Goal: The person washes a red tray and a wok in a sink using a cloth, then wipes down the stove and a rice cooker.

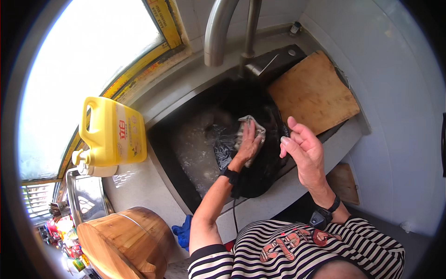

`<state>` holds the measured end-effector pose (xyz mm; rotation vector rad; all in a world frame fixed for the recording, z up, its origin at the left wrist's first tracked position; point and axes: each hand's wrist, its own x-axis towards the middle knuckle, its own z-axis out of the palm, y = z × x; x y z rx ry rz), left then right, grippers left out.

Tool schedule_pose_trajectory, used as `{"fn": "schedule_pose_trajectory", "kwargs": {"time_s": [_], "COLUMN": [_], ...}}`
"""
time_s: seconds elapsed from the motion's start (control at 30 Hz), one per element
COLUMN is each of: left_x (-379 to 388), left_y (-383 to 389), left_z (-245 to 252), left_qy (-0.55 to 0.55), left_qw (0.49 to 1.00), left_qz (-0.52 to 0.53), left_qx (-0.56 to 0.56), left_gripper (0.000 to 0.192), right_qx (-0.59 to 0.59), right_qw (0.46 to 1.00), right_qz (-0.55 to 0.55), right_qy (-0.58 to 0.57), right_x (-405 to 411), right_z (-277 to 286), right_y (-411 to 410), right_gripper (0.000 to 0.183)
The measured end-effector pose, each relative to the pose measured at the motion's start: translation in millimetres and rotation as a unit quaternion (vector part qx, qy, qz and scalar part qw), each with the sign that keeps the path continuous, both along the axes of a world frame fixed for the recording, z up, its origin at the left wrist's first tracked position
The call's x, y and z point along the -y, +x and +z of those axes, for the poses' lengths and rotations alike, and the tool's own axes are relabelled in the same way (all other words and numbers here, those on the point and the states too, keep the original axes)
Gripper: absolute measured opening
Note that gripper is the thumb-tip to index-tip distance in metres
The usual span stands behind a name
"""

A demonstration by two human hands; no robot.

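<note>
My left hand point(250, 141) presses a wet, patterned cloth point(240, 134) against a large dark, glossy object point(268, 150) lying at the right side of a black sink point(162, 150); its exact kind is not clear. Murky, foamy water point(195, 153) covers the sink's left part. Raised over the right edge of the dark object, my right hand point(304, 146) has its fingers partly curled and apart, with nothing in them. A black cord point(234, 216) runs over the counter's front edge below the dark object.
A steel faucet point(214, 45) hangs above the sink. The wooden cutting board point(313, 90) lies at the right. On the left counter stand a yellow detergent jug point(115, 132) and a wooden bucket point(139, 237), with a blue glove point(183, 232) beside the bucket.
</note>
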<state>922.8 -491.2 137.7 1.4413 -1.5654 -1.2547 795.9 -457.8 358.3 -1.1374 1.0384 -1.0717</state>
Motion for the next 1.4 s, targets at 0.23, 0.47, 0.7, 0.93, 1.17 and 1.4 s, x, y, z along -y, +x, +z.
{"fn": "schedule_pose_trajectory", "kwargs": {"time_s": [0.23, 0.47, 0.7, 0.93, 1.17, 1.4], "left_x": [-66.3, -111.5, -119.2, -112.5, -56.5, -32.9], "left_y": [-22.7, -22.7, -38.8, 7.9, -45.4, 0.5], "left_z": [108.1, 75.0, 85.1, 67.6, 43.7, 37.8], "left_qy": [0.177, -0.039, -0.009, -0.085, -0.132, -0.177], "left_qw": [0.957, 0.976, 0.976, 0.922, 0.971, 0.906], "left_qz": [-0.157, -0.211, -0.218, -0.260, -0.128, -0.145], "left_qx": [-0.169, 0.044, 0.018, 0.275, 0.153, 0.356], "left_gripper": [0.058, 0.048, 0.049, 0.049, 0.053, 0.061], "right_qx": [0.014, 0.031, 0.036, 0.037, 0.028, 0.042], "right_qw": [0.998, 0.980, 0.975, 0.969, 0.976, 0.973], "right_qz": [-0.056, -0.195, -0.217, -0.243, -0.210, -0.228], "right_qy": [-0.037, -0.026, -0.017, -0.004, -0.039, -0.024], "right_x": [2.9, -2.0, -3.8, 0.6, 2.2, 3.4], "right_z": [-3.1, -11.3, -24.6, -28.4, -27.5, -28.6], "right_y": [-29.9, -82.1, -95.2, -116.8, -96.4, -104.1], "right_gripper": [0.037, 0.032, 0.029, 0.028, 0.025, 0.024]}}
